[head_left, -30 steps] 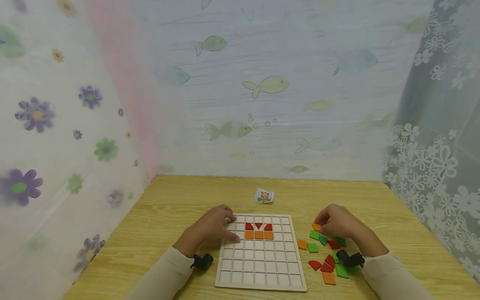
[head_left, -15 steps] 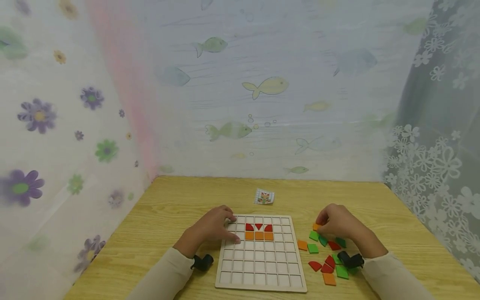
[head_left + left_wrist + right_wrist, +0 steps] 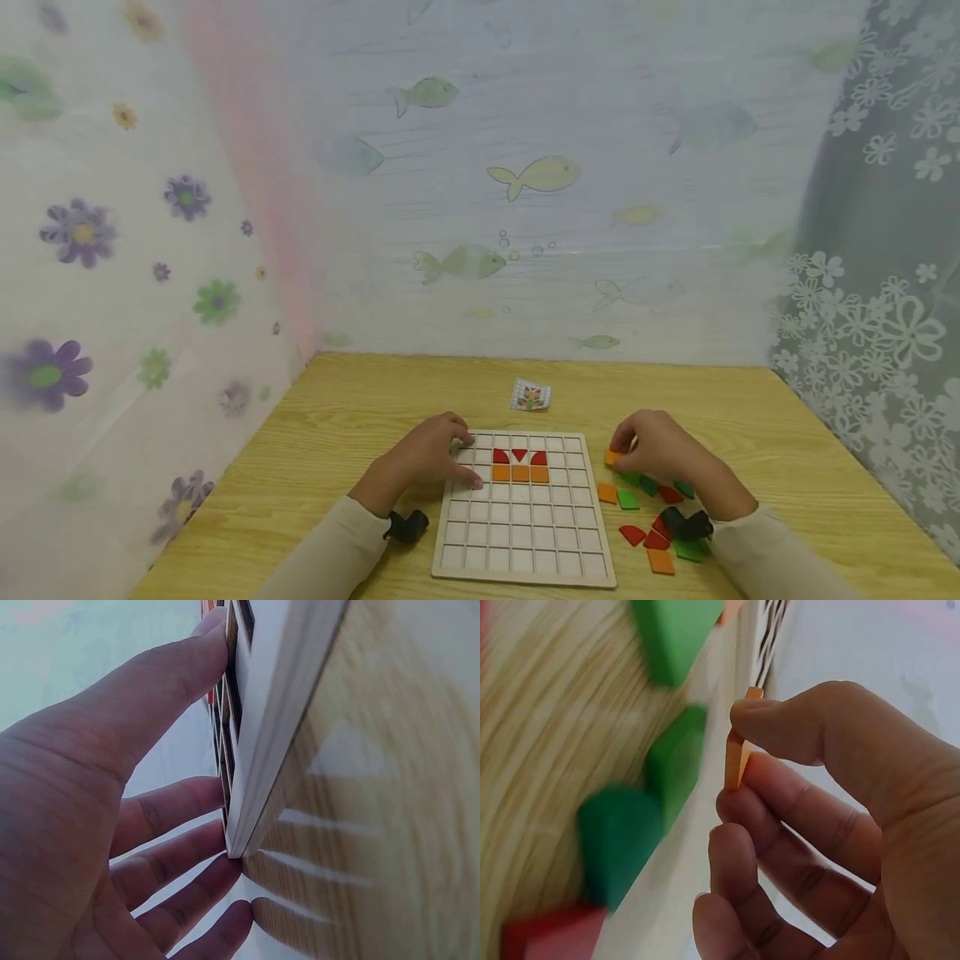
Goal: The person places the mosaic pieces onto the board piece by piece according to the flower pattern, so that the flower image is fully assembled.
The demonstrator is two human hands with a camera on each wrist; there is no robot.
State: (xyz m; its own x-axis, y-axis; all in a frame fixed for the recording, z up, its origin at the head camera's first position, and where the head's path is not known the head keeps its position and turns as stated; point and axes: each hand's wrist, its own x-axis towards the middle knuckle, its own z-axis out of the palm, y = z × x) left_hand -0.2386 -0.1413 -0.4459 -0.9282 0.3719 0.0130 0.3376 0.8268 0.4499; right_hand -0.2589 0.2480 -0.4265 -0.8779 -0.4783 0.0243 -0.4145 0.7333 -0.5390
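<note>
A pale wooden grid board (image 3: 522, 536) lies on the table. In its upper rows are three red tiles, two of them rounded and a triangle (image 3: 519, 455) between them, above a row of three orange squares (image 3: 521, 473). My left hand (image 3: 422, 457) rests on the board's upper left edge, thumb and fingers spread; in the left wrist view the thumb (image 3: 176, 671) lies on the grid. To the right of the board, my right hand (image 3: 658, 446) pinches an orange square tile (image 3: 736, 754) between thumb and fingers, held off the table.
Loose tiles lie right of the board: an orange square (image 3: 607, 493), a green square (image 3: 627, 500), a red rounded piece (image 3: 632, 535), another orange square (image 3: 661, 562) and several more partly under my right wrist. A small pattern card (image 3: 531, 395) lies behind the board.
My right hand has picked up the orange square tile and moved slightly left toward the board with it. My left hand has kept its place on the board.
</note>
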